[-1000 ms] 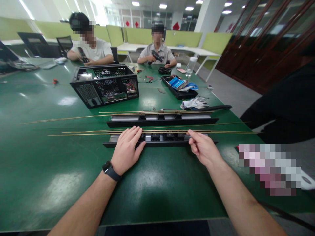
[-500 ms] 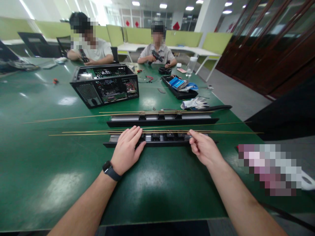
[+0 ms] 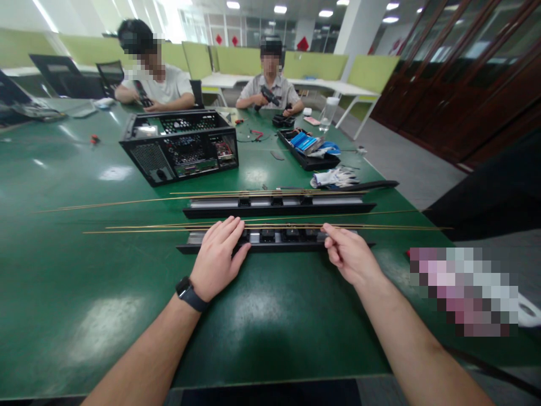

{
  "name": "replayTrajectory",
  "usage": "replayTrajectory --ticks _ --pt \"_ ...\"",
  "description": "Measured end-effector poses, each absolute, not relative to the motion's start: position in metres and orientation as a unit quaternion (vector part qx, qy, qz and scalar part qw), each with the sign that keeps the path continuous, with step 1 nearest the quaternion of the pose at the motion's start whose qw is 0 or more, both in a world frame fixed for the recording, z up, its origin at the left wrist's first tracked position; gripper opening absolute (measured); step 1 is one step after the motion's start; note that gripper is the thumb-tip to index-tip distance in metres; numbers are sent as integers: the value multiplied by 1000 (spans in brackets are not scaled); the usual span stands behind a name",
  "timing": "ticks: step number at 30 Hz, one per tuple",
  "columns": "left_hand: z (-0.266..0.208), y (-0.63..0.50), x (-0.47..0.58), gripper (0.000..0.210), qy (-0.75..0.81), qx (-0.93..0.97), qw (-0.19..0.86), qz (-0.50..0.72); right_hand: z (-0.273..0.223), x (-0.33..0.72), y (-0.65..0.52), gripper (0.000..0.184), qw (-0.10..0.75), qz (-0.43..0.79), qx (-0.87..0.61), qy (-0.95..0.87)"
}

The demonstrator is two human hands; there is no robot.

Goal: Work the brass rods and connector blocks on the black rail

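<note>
My left hand (image 3: pixel 222 254), with a dark watch (image 3: pixel 190 293) on its wrist, lies with fingers stretched over the left part of the near black rail (image 3: pixel 287 247). Several thin brass-coloured rods (image 3: pixel 139 230) run lengthwise along this rail and stick out past both ends. Toward the rail's right end, my right hand (image 3: pixel 349 251) is closed, its index fingertip at the rods and the other fingers curled in. Small black blocks (image 3: pixel 291 232) sit in the rail between my hands. My left palm hides part of the rail and rods.
Behind lies a second black rail (image 3: pixel 279 212) with more rods. Farther back are an open computer case (image 3: pixel 181 146), a black tray (image 3: pixel 313 163) with blue parts, and gloves (image 3: pixel 333 178). Two people sit across the green table (image 3: pixel 51 254), one holding a drill (image 3: pixel 270 97).
My right fingertips have shifted very slightly left along the rods. My left hand keeps its place on the rail.
</note>
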State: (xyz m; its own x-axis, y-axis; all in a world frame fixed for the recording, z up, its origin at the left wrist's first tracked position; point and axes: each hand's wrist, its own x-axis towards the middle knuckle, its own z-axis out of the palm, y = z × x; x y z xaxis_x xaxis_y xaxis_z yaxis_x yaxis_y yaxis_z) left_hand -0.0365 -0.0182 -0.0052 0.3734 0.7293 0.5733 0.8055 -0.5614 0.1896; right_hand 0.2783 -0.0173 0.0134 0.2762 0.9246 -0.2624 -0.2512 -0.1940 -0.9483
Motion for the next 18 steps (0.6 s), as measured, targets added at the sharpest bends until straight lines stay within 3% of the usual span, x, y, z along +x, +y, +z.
replayTrajectory --ticks 18 --pt "-6 -18 -37 52 -463 -827 64 -313 15 278 -18 39 566 521 -566 -297"
